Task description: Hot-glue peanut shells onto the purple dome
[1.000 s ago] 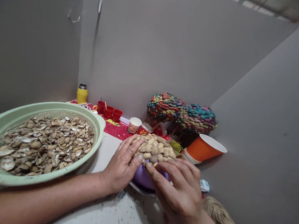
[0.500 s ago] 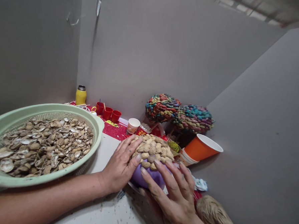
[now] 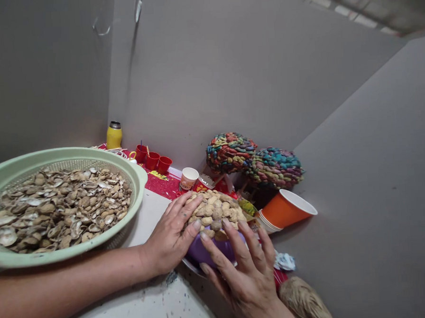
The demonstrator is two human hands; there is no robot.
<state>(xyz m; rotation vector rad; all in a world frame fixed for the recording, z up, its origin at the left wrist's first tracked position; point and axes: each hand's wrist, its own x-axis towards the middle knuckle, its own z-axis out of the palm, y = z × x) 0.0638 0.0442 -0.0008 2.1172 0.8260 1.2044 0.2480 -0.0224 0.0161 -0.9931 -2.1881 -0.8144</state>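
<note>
Both hands, left hand [image 3: 172, 237] and right hand [image 3: 245, 271], are lying spread and unclenched against the purple bowl [image 3: 206, 252] heaped with peanuts [image 3: 215, 211] at lower centre, the basket [image 3: 135, 175] at left already holding many shells [image 3: 61, 209].

Left hand [image 3: 170, 242] flat, fingers spread, right hand [image 3: 249, 275] fingers splayed forward

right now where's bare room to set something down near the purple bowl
Bare tabletop lies in front of the left hand, below the green basket. Behind the purple bowl it is crowded: paper cup, red cups, orange cups.
</note>
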